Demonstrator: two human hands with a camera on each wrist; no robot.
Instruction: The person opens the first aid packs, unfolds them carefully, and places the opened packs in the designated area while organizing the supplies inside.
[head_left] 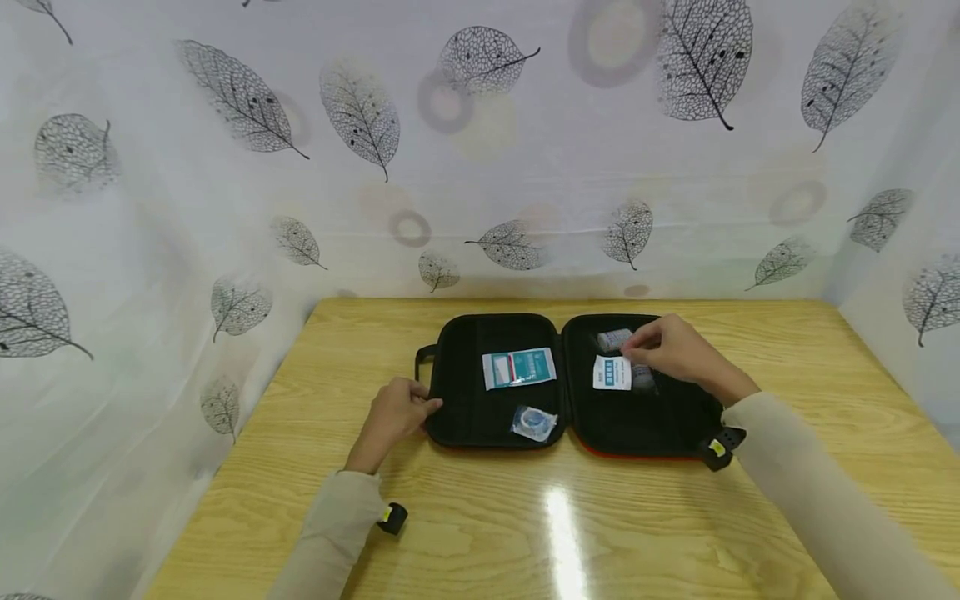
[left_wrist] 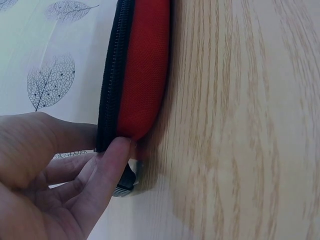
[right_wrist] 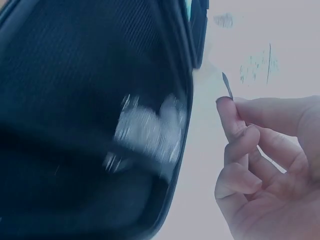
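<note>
A black zippered case [head_left: 453,375] with a red outer shell lies open flat on the table. At its left half's outer edge, near the front corner, my left hand [head_left: 397,412] pinches the rim between thumb and fingers. My right hand [head_left: 675,354] pinches a small white packet with blue print [head_left: 612,372] above the right half; the right wrist view shows that packet edge-on at the fingertips. Behind it in the right half are whitish rolls [head_left: 613,338], blurred in the right wrist view. The left half holds a teal and white packet [head_left: 519,368] and a clear-wrapped item [head_left: 534,423].
The wooden table [head_left: 480,517] carries the case near its back edge. A black handle [head_left: 424,353] sticks out at the case's left side. Leaf-print cloth [head_left: 510,175] hangs behind and along both sides.
</note>
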